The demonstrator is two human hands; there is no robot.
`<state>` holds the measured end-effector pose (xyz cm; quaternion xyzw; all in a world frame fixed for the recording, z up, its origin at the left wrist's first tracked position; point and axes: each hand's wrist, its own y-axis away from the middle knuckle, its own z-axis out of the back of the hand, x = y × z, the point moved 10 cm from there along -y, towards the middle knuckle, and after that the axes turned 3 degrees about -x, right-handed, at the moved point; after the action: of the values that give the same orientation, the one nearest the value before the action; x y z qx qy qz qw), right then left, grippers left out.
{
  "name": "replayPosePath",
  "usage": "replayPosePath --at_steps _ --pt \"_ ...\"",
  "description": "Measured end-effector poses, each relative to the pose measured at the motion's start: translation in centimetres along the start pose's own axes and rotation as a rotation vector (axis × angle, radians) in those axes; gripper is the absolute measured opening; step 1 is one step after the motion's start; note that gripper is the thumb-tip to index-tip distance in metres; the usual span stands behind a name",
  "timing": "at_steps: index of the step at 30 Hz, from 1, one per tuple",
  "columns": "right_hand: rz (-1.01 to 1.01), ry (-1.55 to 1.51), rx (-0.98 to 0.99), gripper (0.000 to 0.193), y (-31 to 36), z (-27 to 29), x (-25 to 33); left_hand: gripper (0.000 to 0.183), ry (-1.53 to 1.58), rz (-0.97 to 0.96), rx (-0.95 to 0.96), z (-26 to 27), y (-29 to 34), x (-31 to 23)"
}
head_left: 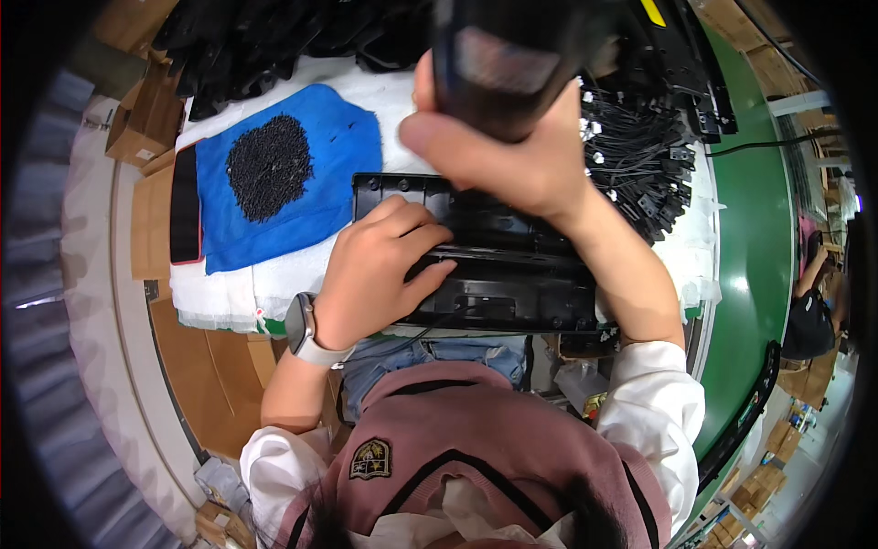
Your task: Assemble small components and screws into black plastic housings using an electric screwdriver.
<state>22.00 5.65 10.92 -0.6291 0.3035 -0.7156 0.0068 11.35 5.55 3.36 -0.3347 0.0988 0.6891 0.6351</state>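
Nearest: pink vest (512,430) with dark trim, lower part of the view; its bottom is cut off by the frame. Wristwatch (300,325) with a pale strap on the left wrist.

Hands well apart. Left hand (370,265) lies over the left part of a black panel (512,297) at the near edge of the worktop (238,300). Its fingers are bent, thumb set apart; cannot tell whether the fingertips pinch a rib or only rest. The hand hides part of the panel. A lengthwise ridge divides the panel; one piece or two, not clear.

Right hand (526,169) is clamped round a dark, bulky object (503,82), raised over the panel's far side. Object blurred, its top cut off by the upper frame edge; kind not identifiable. Its lower end is hidden by the hand, so contact with the panel cannot be judged.

Left of the panel: blue cloth (352,137) bearing a heap of tiny black pieces (270,167), too small to identify singly. Dark flat slab (186,206) with a red edge beside it.

Right: tangled black cables (636,151) with white ends, partly covered by the right hand.

Far edge: black parts (229,46), outlines merging, cropped above.
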Motion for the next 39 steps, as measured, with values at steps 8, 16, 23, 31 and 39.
replayPosePath --at_steps 8,16,23,31,39 --pt "-0.036 -0.204 -0.069 0.023 -0.1 2.7 3.1 0.023 -0.256 -0.259 0.190 -1.6 -1.3 -3.5" --pt "0.274 -0.665 0.054 0.049 1.6 9.8 12.6 0.027 -0.436 -0.355 -0.146 4.9 -1.4 -7.4" --pt "0.367 -0.743 0.074 0.051 3.0 11.8 14.2 0.019 -0.404 -0.157 -0.473 10.2 -2.8 -4.3" --pt "0.368 -0.728 0.122 0.048 2.4 12.3 14.4 0.018 -0.241 0.078 -0.461 10.8 0.7 -2.0" --pt "0.192 -0.559 0.086 0.058 4.7 13.6 14.8 0.016 -0.329 0.051 -0.695 15.0 10.5 -2.1"
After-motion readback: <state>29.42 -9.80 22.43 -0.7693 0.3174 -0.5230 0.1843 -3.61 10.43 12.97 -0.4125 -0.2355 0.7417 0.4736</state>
